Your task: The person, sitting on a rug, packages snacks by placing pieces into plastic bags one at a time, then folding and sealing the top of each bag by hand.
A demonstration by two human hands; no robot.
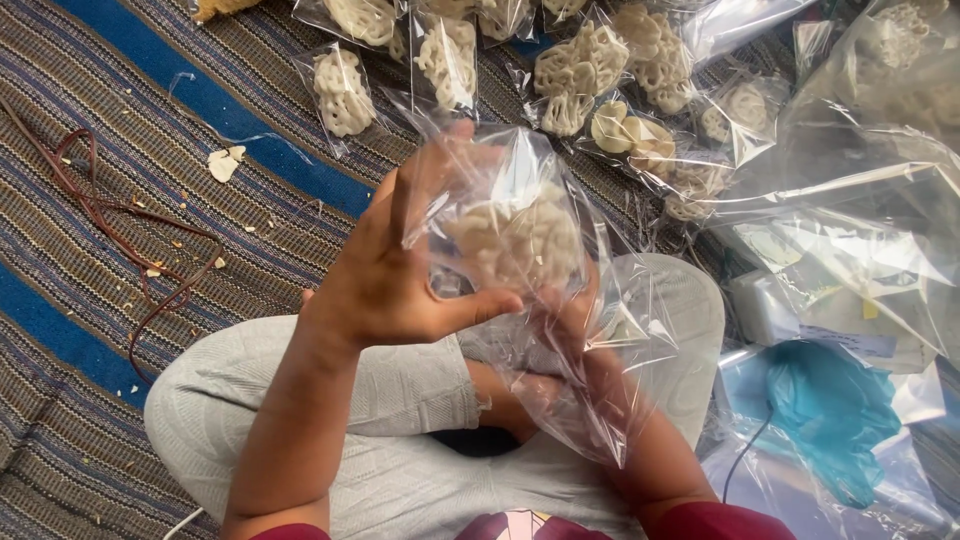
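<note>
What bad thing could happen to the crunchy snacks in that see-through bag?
The left hand and right hand hold the clear bag up in the air, so the pale snacks might crack if squeezed. If it slips, pieces could spill onto the striped mat, where crumbs already lie.

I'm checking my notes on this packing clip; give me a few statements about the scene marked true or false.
1. The left hand holds a clear bag of pale snacks. True.
2. The right hand is seen through the bag's plastic. True.
3. The filled packets ahead lie on a wooden table. False: they lie on a striped mat.
4. A brown cord lies on the mat at left. True.
5. The blue item at right lies bare on the mat. False: it sits inside clear plastic.
</note>
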